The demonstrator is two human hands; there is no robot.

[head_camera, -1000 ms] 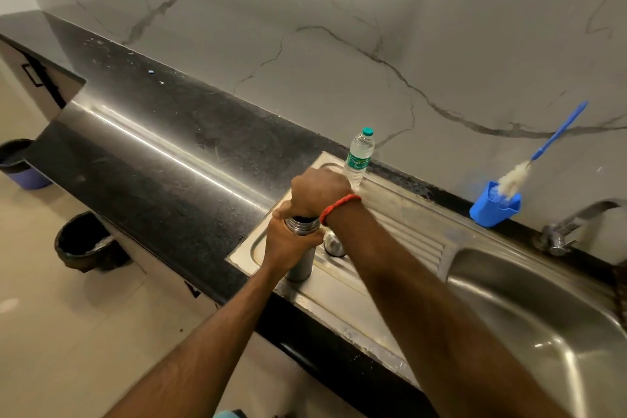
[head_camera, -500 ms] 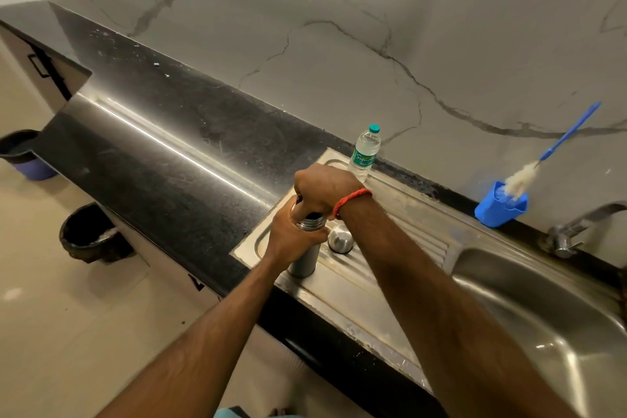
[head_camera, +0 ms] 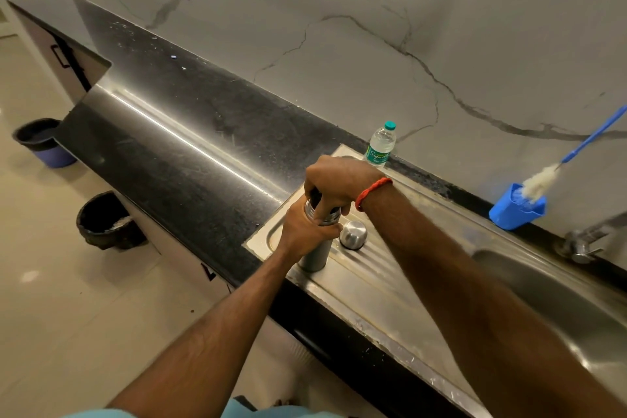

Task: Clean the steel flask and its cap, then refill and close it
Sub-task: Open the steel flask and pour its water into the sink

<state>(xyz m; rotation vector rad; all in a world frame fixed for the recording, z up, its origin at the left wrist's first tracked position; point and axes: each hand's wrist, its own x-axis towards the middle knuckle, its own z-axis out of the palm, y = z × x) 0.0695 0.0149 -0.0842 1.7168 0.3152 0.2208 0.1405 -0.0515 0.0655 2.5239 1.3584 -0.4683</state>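
A grey steel flask (head_camera: 315,255) stands upright on the sink's drainboard (head_camera: 376,285). My left hand (head_camera: 305,232) is wrapped around its upper body. My right hand (head_camera: 334,181) sits on top of it, fingers closed over a dark stopper (head_camera: 314,197) at the flask's mouth. A domed steel cap (head_camera: 353,233) rests on the drainboard just right of the flask, touching neither hand. A small plastic water bottle (head_camera: 380,145) with a teal lid stands behind my right hand at the drainboard's far edge.
A blue cup (head_camera: 513,210) holding a blue-handled bottle brush (head_camera: 573,154) stands by the wall. A tap (head_camera: 582,241) and the sink basin (head_camera: 556,302) lie to the right. Black counter (head_camera: 190,132) stretches left. Two bins (head_camera: 101,220) stand on the floor.
Both hands stay on the flask; my right hand has shifted slightly on the top, showing more of the dark stopper. The steel cap beside the flask is now more exposed.
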